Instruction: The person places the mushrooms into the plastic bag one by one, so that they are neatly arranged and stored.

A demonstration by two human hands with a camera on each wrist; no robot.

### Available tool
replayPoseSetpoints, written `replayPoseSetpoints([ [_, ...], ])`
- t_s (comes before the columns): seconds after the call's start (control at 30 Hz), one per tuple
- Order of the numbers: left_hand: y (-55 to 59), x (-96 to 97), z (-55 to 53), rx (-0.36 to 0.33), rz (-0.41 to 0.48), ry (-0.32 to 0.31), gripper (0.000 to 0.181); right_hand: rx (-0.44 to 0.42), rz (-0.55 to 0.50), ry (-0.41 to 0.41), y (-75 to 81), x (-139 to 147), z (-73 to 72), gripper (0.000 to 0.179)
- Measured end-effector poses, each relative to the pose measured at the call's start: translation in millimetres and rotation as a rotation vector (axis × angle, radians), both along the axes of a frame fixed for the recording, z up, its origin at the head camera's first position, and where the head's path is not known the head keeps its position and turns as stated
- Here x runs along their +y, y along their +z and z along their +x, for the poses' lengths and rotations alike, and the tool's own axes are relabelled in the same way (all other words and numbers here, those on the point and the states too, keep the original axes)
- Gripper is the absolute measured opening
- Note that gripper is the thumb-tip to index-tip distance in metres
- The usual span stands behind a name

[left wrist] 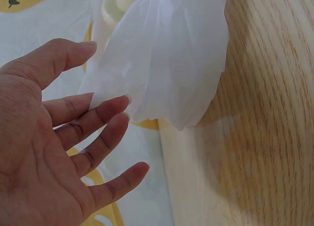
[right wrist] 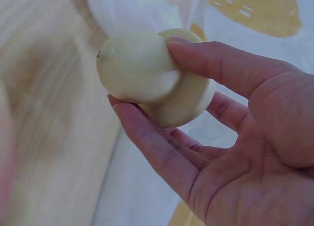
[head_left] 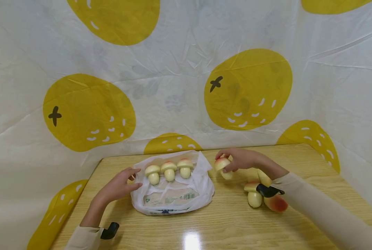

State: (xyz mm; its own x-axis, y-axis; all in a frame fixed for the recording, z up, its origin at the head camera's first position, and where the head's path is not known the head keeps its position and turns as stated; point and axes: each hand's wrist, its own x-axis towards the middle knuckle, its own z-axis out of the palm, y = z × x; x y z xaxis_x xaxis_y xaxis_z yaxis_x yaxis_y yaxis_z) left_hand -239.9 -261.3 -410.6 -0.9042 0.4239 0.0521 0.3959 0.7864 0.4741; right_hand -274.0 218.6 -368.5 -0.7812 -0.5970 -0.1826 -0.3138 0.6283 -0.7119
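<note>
My right hand [head_left: 240,160] holds a toy mushroom [head_left: 221,164] with a pale stem and a red-tinged cap, to the right of a white plastic bag [head_left: 208,196]. In the right wrist view, thumb and fingers pinch this mushroom [right wrist: 135,66] around its stem and cap. Three similar mushrooms [head_left: 169,170] stand in a row on the bag. At the bag's left edge is my left hand [head_left: 118,185], its fingers loosely bent and holding nothing. In the left wrist view, the fingertips of this hand [left wrist: 54,138] lie against or very close to the thin plastic [left wrist: 167,64].
Under my right forearm, more mushrooms [head_left: 254,199] lie in a group, partly hidden by the sleeve and a black wrist strap [head_left: 268,191]. The wooden table [head_left: 229,222] meets a white curtain [head_left: 173,93] with yellow fruit prints behind and at the sides.
</note>
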Motion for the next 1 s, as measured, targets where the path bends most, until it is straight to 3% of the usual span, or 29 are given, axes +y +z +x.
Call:
replayPoseSetpoints([
  [0.27, 0.4, -0.7, 0.2, -0.008, 0.004, -0.007, 0.061, 0.057, -0.049, 0.019, 18.3, -17, -4.6, 0.051],
  [0.4, 0.6, -0.6, 0.3, -0.001, 0.001, -0.014, 0.061, 0.122, -0.061, 0.032, 23.3, -28, -6.1, 0.05],
  [0.67, 0.9, -0.8, 0.2, -0.007, -0.005, -0.009, 0.062, 0.152, -0.13, 0.016, 30.3, -59, -6.7, 0.048],
  [1.0, 2.0, 0.0, 1.1, -0.011, -0.001, -0.004, 0.062, -0.013, -0.302, -0.043, 22.3, -106, -0.6, 0.049],
])
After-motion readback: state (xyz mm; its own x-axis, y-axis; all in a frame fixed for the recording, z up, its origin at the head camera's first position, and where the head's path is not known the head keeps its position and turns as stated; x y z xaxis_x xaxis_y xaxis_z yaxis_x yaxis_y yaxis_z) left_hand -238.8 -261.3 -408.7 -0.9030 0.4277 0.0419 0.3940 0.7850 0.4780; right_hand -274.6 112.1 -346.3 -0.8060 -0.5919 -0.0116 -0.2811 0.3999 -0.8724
